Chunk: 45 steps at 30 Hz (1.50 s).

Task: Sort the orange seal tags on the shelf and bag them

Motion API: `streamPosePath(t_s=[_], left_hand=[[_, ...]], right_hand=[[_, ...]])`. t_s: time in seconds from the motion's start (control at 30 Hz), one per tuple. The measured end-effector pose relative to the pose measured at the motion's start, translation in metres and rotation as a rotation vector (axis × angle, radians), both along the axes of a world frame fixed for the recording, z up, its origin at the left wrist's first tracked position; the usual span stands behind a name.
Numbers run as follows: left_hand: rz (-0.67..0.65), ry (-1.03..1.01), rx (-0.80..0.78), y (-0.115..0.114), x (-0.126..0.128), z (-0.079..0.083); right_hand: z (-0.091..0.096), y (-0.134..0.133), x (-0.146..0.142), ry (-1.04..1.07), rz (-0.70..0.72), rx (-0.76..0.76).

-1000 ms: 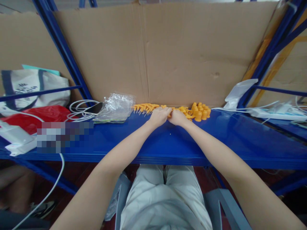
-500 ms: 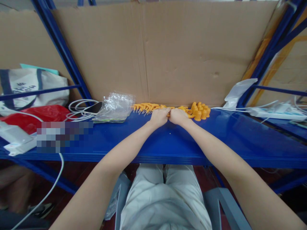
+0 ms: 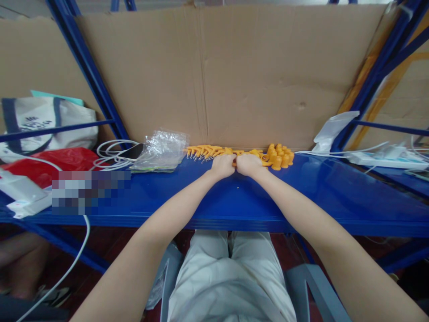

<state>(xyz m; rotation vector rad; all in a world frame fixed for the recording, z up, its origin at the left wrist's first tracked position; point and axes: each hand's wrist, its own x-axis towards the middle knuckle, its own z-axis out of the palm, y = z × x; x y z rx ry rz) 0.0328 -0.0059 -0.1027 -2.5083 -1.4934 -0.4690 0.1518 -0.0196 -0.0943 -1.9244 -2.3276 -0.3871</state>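
My left hand [image 3: 223, 167] and my right hand [image 3: 248, 165] meet over the back of the blue table, both closed. A bit of an orange plastic corkscrew part [image 3: 234, 164] shows between them; the fingers hide most of it. Just left of my left hand lies a row of orange corkscrews [image 3: 204, 151] with bare metal spirals pointing toward me. Close to the right of my right hand stands a cluster of orange cup-shaped plastic pieces [image 3: 280, 156]. More orange parts [image 3: 256, 152] lie behind my right hand, partly covered.
Clear plastic bags [image 3: 162, 152] lie at the back left beside a coiled white cable [image 3: 114, 152]. Farther left are a red bag [image 3: 63, 161] and a canvas bag [image 3: 43, 118]. A cardboard panel [image 3: 234, 76] closes off the back, between blue posts.
Both hands stay together at the same spot, with only a slight shift in their grip. The view has tilted a little; the things on the table have not moved.
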Motion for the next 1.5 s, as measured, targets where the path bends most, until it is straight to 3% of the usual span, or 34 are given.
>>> streamPosePath(t_s=[0.6, 0.73, 0.87, 1.03, 1.1, 1.23, 1.5], left_hand=[[-0.059, -0.042, -0.188, 0.013, -0.004, -0.003], [0.010, -0.037, -0.054, 0.007, -0.006, 0.000], [-0.024, 0.020, 0.137, 0.004, -0.009, 0.003], [-0.114, 0.134, 0.246, 0.002, -0.007, 0.005], [-0.134, 0.155, 0.247, 0.001, -0.004, 0.005], [-0.094, 0.118, 0.212, 0.000, -0.003, 0.004], [0.005, -0.028, 0.081, 0.008, -0.005, 0.002]], right_hand=[[-0.004, -0.001, -0.003, -0.134, 0.050, 0.043], [-0.002, -0.001, -0.002, -0.111, 0.065, 0.072], [0.000, 0.002, 0.003, 0.010, 0.091, 0.080], [-0.004, 0.009, 0.014, 0.282, 0.188, -0.159], [-0.006, 0.011, 0.016, 0.313, 0.189, -0.164], [-0.007, 0.012, 0.011, 0.208, 0.110, -0.014], [0.000, 0.007, 0.003, -0.008, 0.014, 0.016]])
